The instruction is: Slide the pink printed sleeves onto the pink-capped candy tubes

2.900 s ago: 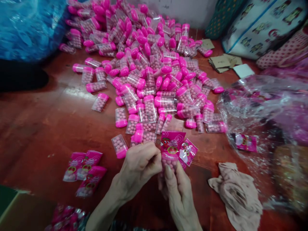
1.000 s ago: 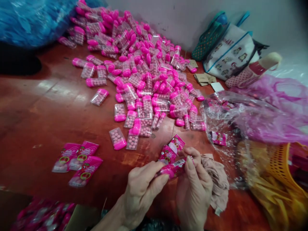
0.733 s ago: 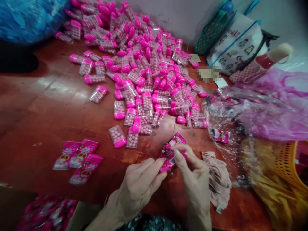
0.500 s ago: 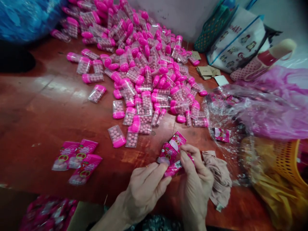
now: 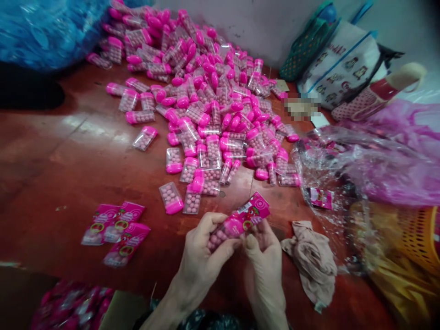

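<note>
Pink everywhere! Clamping ball-filled pack (image 5: 237,220) by its clear end with left hand (image 5: 199,247), touching its sleeve with right hand (image 5: 264,254), can't tell whether clamped, above red table (image 5: 51,169). Facing heaped containers (image 5: 213,149); flanked right by crumpled cloth (image 5: 313,256) and clear plastic (image 5: 330,167), left by three similar packs (image 5: 125,247).

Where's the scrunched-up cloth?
In the head view, the cloth lies at the lower right, on the red-brown table, between the right hand and the yellow basket.
</note>
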A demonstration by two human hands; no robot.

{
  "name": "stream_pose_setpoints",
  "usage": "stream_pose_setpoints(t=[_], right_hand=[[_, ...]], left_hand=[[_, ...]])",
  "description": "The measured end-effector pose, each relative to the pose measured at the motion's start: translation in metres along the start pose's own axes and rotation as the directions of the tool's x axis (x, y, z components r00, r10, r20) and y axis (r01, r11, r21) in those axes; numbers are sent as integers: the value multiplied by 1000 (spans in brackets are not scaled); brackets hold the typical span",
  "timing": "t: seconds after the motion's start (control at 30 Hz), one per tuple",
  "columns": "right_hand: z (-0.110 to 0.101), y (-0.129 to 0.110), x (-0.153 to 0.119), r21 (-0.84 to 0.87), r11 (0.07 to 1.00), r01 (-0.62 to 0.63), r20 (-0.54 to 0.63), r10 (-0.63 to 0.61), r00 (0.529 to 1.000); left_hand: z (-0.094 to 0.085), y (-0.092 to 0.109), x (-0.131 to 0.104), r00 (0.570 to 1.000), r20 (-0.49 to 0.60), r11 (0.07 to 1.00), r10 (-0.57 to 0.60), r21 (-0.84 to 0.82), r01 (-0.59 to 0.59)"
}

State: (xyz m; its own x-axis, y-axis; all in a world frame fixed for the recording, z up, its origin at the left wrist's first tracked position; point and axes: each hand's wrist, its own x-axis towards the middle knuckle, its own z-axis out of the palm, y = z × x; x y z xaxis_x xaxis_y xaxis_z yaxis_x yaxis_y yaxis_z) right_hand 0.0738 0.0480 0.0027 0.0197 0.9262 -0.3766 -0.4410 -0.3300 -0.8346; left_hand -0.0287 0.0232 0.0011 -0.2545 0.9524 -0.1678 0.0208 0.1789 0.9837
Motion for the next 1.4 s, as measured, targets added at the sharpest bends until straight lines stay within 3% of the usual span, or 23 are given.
stream_pose_setpoints(t=[0.1, 0.27, 0.5, 0.63, 0.93, 1.17, 1.3, 1.4], right_hand=[[2, 2, -1, -16, 991, -135, -25, 135, 991], [-2, 0, 7, 27, 993, -118, -100, 120, 988], [4, 1, 1, -119, 988, -97, -13, 96, 995], [7, 3, -3, -108, 987, -118, -9, 117, 993], [-1, -20, 14, 45, 998, -40, 178, 31, 984], [14, -21, 11, -161, 980, 115, 50, -108, 993], [17, -16, 6, -177, 978, 115, 69, -104, 992], [17, -17, 4, -138, 988, 69, 59, -61, 996]], left_hand=[[4, 1, 0, 994, 54, 993, -96, -60, 99], [4, -5, -5, 965, 146, 965, -219, -115, 237], [4, 2, -7, 994, 51, 991, -97, -88, 101], [8, 1, -7, 994, 14, 987, -109, -117, 110], [22, 5, 1, 993, 107, 979, -47, -191, 67], [25, 13, 5, 999, 37, 973, -40, -224, 47], [28, 10, 5, 1000, -16, 971, -3, -238, -1], [29, 13, 10, 999, 35, 965, -8, -262, 17]])
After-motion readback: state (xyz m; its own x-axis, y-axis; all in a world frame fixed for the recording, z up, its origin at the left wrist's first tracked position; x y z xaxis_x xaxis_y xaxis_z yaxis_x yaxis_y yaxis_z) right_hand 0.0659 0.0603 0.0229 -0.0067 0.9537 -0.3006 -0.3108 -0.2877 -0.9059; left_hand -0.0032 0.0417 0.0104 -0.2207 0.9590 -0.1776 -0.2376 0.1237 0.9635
